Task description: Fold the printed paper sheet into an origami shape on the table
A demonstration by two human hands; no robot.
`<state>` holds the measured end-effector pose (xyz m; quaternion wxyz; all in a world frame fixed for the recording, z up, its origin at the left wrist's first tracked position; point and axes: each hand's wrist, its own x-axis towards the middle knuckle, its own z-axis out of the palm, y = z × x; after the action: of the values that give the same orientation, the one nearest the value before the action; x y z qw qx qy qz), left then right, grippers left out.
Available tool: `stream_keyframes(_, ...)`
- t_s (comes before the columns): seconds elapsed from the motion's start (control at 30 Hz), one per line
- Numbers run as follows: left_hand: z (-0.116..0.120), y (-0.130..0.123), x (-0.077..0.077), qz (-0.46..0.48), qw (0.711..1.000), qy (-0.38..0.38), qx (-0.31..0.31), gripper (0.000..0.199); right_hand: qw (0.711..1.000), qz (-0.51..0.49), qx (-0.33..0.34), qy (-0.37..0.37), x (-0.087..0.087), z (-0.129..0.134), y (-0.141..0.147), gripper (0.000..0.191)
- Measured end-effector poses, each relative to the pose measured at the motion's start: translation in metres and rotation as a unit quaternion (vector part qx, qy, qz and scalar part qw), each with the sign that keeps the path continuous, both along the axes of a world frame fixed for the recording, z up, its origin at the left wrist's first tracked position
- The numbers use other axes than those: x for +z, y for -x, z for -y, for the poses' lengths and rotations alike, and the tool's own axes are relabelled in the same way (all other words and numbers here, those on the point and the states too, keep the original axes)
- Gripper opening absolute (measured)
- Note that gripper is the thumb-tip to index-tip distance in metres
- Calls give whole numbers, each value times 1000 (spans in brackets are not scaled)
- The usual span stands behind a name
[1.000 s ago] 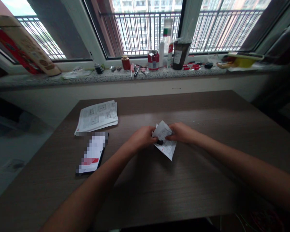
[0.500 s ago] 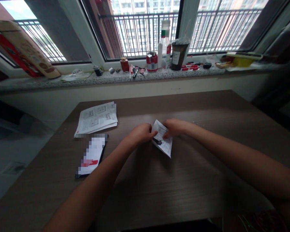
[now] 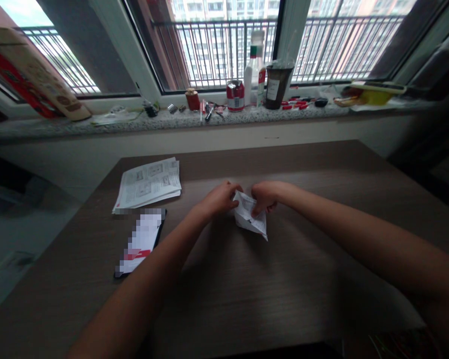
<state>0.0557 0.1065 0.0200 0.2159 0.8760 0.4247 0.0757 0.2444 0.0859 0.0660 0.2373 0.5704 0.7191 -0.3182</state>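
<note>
A small folded sheet of printed paper (image 3: 249, 219) is held above the middle of the table, one corner pointing down toward me. My left hand (image 3: 224, 197) is at its upper left corner, with thumb and fingers closed on the edge. From the right, my right hand (image 3: 265, 196) pinches the paper, its thumb lying on the near face. The fingers behind the sheet are partly hidden. Dark print shows faintly on the paper's surface.
On the brown table (image 3: 303, 289) lie a stack of printed sheets (image 3: 147, 185) and a phone (image 3: 144, 242), left of my left forearm. Behind, the stone windowsill (image 3: 134, 128) carries a red can (image 3: 235, 95), a bottle (image 3: 255, 70), a dark cup (image 3: 277, 87) and small items.
The paper has tilted and its folded faces have shifted, so the dark printed patch is mostly out of sight. My left hand has moved slightly up and left; the right thumb presses lower on the sheet.
</note>
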Motion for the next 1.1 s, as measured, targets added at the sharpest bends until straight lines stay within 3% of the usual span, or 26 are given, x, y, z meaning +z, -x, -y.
stream_keyframes(0.13, 7, 9, 5, -19, 1000, -2, -11, 37, 1000, 0, 5, -9, -1, 4, 0, 35)
stream_keyframes(0.4, 27, 10, 19, -58, 996, 19, -72, 50, 995, 7, 41, -93, -3, 12, 6, 40)
stream_keyframes(0.67, 35, -1, 9, -38, 997, 41, -61, 47, 976, -23, 74, -203, -13, 23, 5, 56)
stream_keyframes(0.87, 44, -2, 5, -63, 997, 32, -8, 30, 972, -38, 70, -219, -19, 35, -5, 45)
stream_keyframes(1.1, 49, -2, 6, -70, 997, 21, 0, 29, 966, -73, 46, -243, -24, 50, -18, 24)
